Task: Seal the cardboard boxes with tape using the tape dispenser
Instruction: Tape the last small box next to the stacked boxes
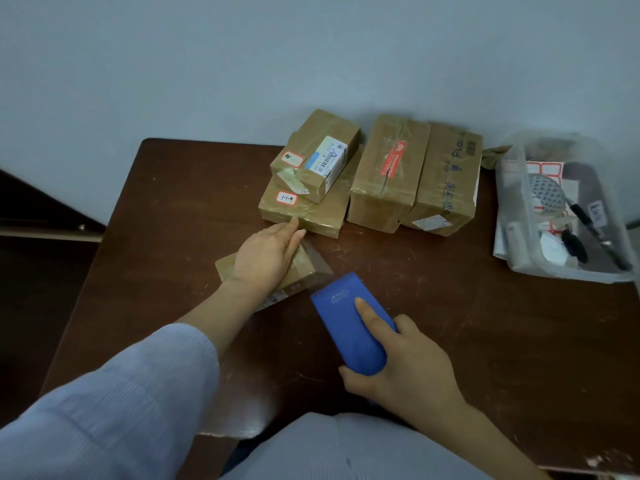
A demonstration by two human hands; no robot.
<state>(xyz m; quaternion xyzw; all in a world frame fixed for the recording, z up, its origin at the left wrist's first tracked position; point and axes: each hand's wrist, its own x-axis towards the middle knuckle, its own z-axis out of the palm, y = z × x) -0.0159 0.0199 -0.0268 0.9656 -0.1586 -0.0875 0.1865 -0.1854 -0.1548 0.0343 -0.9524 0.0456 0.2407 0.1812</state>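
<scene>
Dark brown wooden table (450, 341), scratched, set against a pale wall; all positions below are given relative to it. Along its far edge, a row of sealed cardboard boxes: a tall box with blue print (446, 178) at the right of the row, touching a box with a red sticker (389, 174) just beside it, then a flat box labelled "34-9" (311, 211) carrying a smaller box with a barcode label (317, 154) stacked on top. At the table's far right corner, a clear plastic bin (561, 216) holding pens, label sheets and other items too cluttered to identify. Near the table's centre, a small cardboard box (298, 268) lies flat, a strip of clear tape (320, 265) running from it toward the blue tape dispenser (349, 330), which sits just nearer the table's front edge. The left hand (268, 254), in a light blue sleeve (121, 393), lies flat and open, palm down on the small box, fingertips touching the flat labelled box. The right hand (405, 365) is closed around the dispenser, index finger extended along its top. The tape appears attached to the box's right end, though blur leaves this uncertain.
</scene>
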